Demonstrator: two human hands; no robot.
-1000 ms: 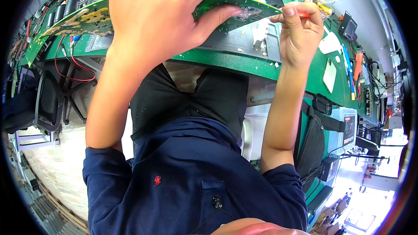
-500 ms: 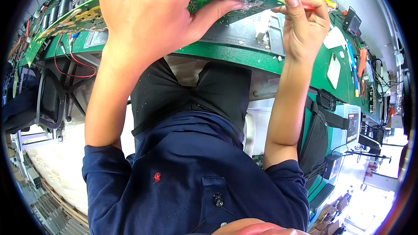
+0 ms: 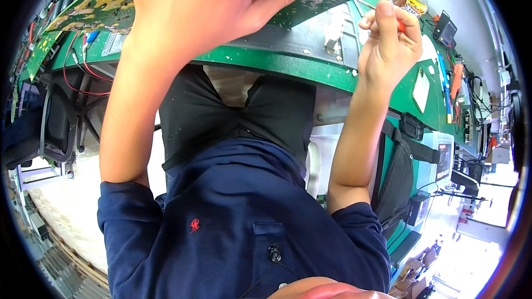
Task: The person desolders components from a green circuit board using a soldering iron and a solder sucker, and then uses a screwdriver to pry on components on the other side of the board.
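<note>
My left hand grips a large green circuit board and holds it tilted above the bench. The thumb lies along the board's underside, beside a whitish, scraped-looking patch. Several dark cylindrical parts stand on the board's far side, partly cut off by the upper edge. In my right hand, closed at the board's right corner, is a slim red-handled screwdriver. Its thin metal shaft points up and left toward the board; the tip is hard to make out.
The green bench carries a dark mat with white crumbs and a white block. To the right lie a phone, blue pens and tangled cables. Red test leads hang off the left edge. A black bag hangs below.
The board has risen slightly and tilted, showing more of its underside. My right hand has dropped a little away from the board's corner, and the screwdriver's shaft now shows.
</note>
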